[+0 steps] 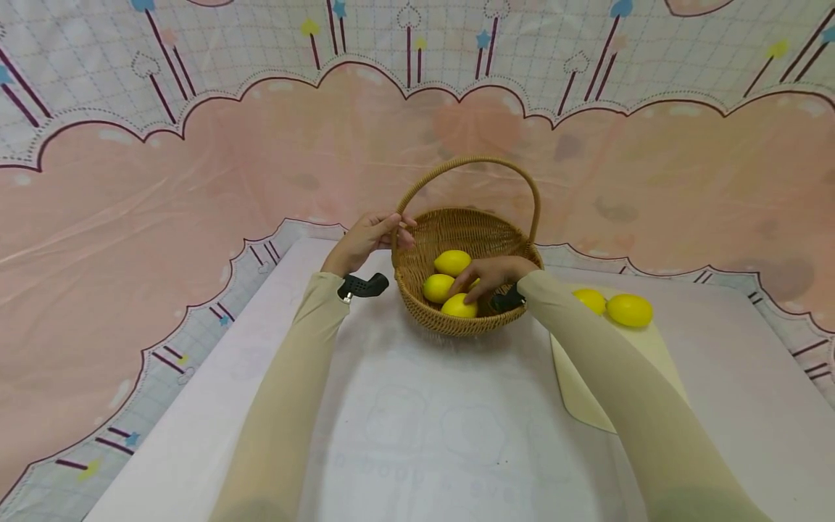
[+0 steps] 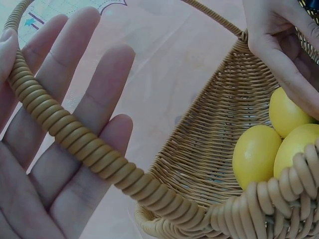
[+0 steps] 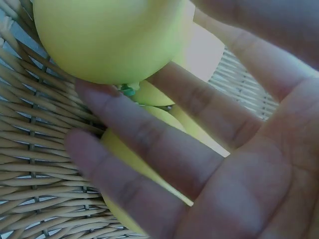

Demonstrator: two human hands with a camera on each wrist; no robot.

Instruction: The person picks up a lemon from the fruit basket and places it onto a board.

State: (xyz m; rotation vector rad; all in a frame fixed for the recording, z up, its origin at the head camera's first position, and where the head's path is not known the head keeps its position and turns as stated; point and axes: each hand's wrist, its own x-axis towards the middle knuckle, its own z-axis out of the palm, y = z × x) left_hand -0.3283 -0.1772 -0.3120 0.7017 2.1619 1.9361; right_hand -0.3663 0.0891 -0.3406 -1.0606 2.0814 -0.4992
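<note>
A wicker basket (image 1: 457,322) with a tall arched handle (image 1: 483,159) stands on the table. Several yellow lemons (image 1: 453,262) lie inside it. My left hand (image 1: 375,235) pinches the handle near its left base; in the left wrist view the thumb lies over the wrapped handle (image 2: 99,154), the other fingers spread loosely behind. Down in the basket, my right hand (image 1: 491,274) reaches over the lemons, palm downward. In the right wrist view its spread fingers (image 3: 149,134) lie against a near lemon (image 3: 109,40), and other lemons show behind them.
To the right, two more lemons (image 1: 629,310) lie on a pale yellow mat (image 1: 590,395), partly behind my right forearm. A white table (image 1: 417,435) carries everything. Behind it hangs a pink patterned cloth (image 1: 293,167). Each wrist wears a black camera (image 1: 365,285).
</note>
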